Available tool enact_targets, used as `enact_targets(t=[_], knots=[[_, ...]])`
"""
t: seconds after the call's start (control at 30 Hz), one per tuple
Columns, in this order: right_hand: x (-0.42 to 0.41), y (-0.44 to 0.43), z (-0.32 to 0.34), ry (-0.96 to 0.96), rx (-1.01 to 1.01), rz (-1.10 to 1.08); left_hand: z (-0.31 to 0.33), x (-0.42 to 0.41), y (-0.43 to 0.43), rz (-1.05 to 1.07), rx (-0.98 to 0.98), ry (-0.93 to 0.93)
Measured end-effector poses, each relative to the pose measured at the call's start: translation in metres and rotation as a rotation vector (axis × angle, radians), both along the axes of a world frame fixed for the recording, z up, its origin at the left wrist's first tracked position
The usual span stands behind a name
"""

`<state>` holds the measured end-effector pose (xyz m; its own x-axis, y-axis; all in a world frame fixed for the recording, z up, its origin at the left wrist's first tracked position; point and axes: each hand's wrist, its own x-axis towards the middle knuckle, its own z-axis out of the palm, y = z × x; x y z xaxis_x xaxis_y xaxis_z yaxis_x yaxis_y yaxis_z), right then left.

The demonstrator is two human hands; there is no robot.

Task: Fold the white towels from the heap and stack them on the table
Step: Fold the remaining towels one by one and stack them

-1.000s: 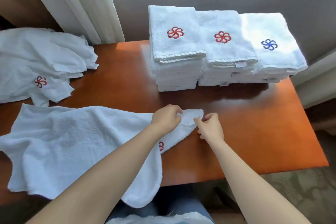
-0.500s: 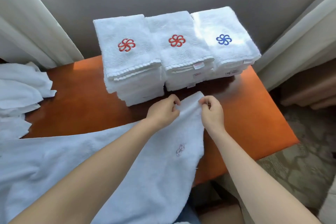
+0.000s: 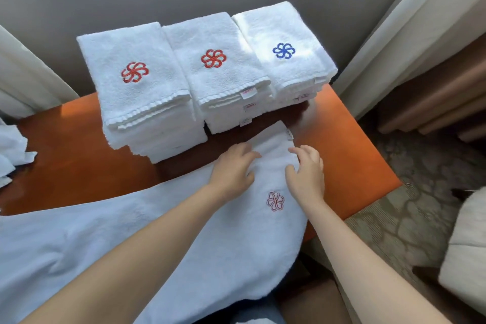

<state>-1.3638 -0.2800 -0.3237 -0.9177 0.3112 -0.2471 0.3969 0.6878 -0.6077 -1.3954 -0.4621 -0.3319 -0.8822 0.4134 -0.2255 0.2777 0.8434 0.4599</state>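
A: Bench?
B: Orange. The unfolded towel is draped over its near edge, with three folded stacks behind it.
A: Grip?
B: Left hand, right hand — both flat, fingers relaxed, resting on the towel's far corner — grasping nothing.

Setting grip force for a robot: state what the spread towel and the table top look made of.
Spread towel: white looped terry, probably cotton; fuzzy matte pile, soft drape over the table edge.
Table top: orange-brown wood or veneer, seemingly lacquered; smooth, with glossy sheen and dim reflections.
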Motion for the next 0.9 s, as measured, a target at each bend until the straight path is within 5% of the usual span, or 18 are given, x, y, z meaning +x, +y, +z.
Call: enact_targets(t=[0.3,0.5,0.7,0.9], knots=[[0.057,-0.022,-0.011,-0.213,0.079,0.139,-0.018,0.040,-0.017,-0.006,-0.156,0.027],[0.056,-0.025,-0.014,-0.317,0.141,0.454,-0.021,0.039,-0.019,0.105,-0.156,-0.038],[0.012,-0.003,-0.009,-0.366,0.229,0.472,-0.006,0.017,-0.030,0.328,-0.026,0.006],[-0.026,-0.037,0.004,-0.113,0.236,0.474,-0.004,0.006,-0.051,0.549,-0.073,-0.042]])
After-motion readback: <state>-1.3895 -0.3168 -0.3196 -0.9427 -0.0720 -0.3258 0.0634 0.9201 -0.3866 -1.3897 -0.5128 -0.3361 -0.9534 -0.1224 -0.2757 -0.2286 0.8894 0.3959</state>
